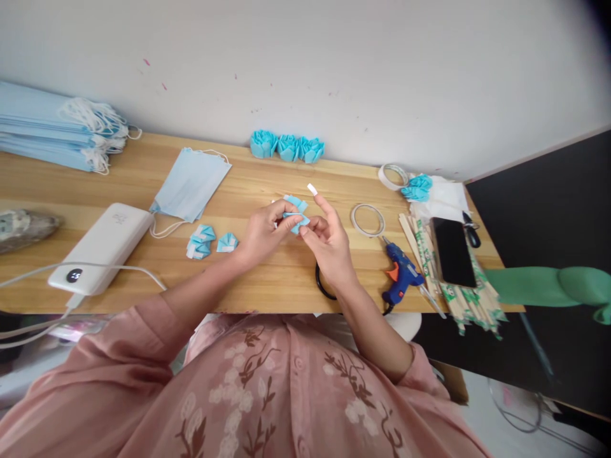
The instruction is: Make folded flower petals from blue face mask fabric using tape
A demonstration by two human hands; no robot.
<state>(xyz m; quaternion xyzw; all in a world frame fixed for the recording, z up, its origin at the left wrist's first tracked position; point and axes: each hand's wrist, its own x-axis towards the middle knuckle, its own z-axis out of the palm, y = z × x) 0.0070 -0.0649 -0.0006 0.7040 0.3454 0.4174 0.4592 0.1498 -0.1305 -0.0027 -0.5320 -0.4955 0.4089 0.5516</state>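
Observation:
Above the table's middle, my left hand point(267, 230) pinches a small light-blue folded petal point(298, 222) between thumb and fingers. My right hand point(333, 248) grips the same petal from the other side with its thumb and curled fingers. A short white strip of tape point(312, 189) clings to the tip of my raised right index finger. Just beyond my left fingers shows another blue folded piece point(296, 202), partly covered. On the wood left of my hands lie more folded blue petals point(201, 242) with white strips on them, and a single petal point(227, 243).
Three blue flowers point(287, 147) stand by the wall. Face masks point(193, 184) and a white power bank point(102, 248) with cables lie left. A tape roll point(367, 220), blue glue gun point(403, 277), phone point(453, 251) and wrapped chopsticks point(470, 308) lie right.

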